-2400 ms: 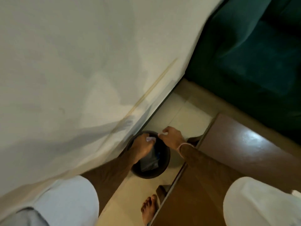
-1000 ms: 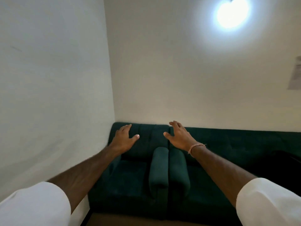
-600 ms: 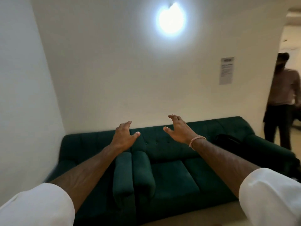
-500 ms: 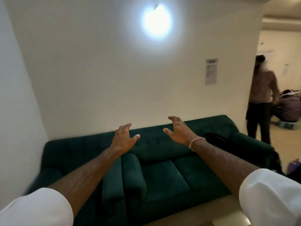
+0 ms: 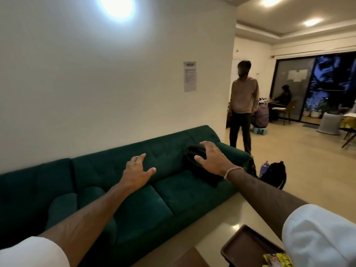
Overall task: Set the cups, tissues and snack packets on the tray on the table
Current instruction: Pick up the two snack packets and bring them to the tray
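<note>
A dark brown tray (image 5: 244,245) shows at the bottom right edge of the head view, partly hidden by my right sleeve. A yellow snack packet (image 5: 277,260) lies on its near corner. My left hand (image 5: 136,173) and my right hand (image 5: 212,158) are both stretched out in the air in front of me, fingers spread and holding nothing. They hang well above and beyond the tray. No cups or tissues are in sight.
A dark green sofa (image 5: 119,189) runs along the white wall, with a black bag (image 5: 200,166) on its right seat. A backpack (image 5: 274,175) sits on the floor past its arm. A person (image 5: 242,106) stands in the doorway; another sits farther back.
The view has swung up from the bin on the floor and then right along the sofa. Both hands left the bin and now hover spread and empty. The tray has come into view.
</note>
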Available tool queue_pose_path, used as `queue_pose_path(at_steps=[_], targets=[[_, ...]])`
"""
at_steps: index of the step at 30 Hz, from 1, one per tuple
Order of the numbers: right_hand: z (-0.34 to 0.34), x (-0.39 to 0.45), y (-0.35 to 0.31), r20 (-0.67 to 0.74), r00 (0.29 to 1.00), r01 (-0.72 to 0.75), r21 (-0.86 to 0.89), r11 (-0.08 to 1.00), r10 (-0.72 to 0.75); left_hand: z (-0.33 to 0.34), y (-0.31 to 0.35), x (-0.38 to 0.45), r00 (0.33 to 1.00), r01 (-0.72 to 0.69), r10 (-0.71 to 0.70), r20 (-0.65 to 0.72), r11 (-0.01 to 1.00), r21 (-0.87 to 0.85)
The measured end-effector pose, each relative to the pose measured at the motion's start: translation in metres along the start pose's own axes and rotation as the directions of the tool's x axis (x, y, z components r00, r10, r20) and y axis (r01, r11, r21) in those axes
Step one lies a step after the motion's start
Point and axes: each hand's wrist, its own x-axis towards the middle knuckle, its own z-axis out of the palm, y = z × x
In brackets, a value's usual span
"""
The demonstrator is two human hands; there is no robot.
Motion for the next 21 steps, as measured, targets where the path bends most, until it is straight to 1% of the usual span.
queue_pose_path(at_steps=[4,7,8,10,12,14,17,21], targets=[[-0.010,0.007,0.077,0.012,0.997,-0.072,-0.026,0.997,0.072,0.068,0.033,0.020,0.997,-0.001,0.002,0.071,1.000,-0.020],[-0.010,0.012,0.145,0.025,0.991,-0.128,-0.033,0.991,0.129,0.130,0.059,0.032,0.989,0.016,-0.013,0.146,1.000,-0.023],[-0.010,0.013,0.158,0.027,0.990,-0.139,-0.038,0.990,0.140,0.142,0.063,0.034,0.985,0.028,-0.023,0.172,0.999,-0.023],[-0.008,0.017,0.212,0.050,0.979,-0.198,-0.027,0.980,0.199,0.195,0.081,0.044,0.971,0.039,-0.033,0.237,0.999,-0.021],[-0.007,0.012,0.239,0.066,0.972,-0.227,-0.018,0.974,0.228,0.220,0.091,0.044,0.963,0.042,-0.030,0.269,0.998,-0.037],[-0.001,0.011,0.291,0.075,0.956,-0.284,-0.012,0.959,0.284,0.271,0.106,0.051,0.944,0.033,-0.019,0.329,0.999,-0.035],[0.024,-0.004,0.368,0.108,0.929,-0.352,-0.045,0.935,0.355,0.347,0.118,0.053,0.899,0.031,-0.025,0.436,0.999,-0.007],[0.059,-0.033,0.453,0.163,0.881,-0.437,-0.074,0.896,0.443,0.443,0.125,0.047,0.841,0.033,-0.040,0.539,0.999,0.023]])
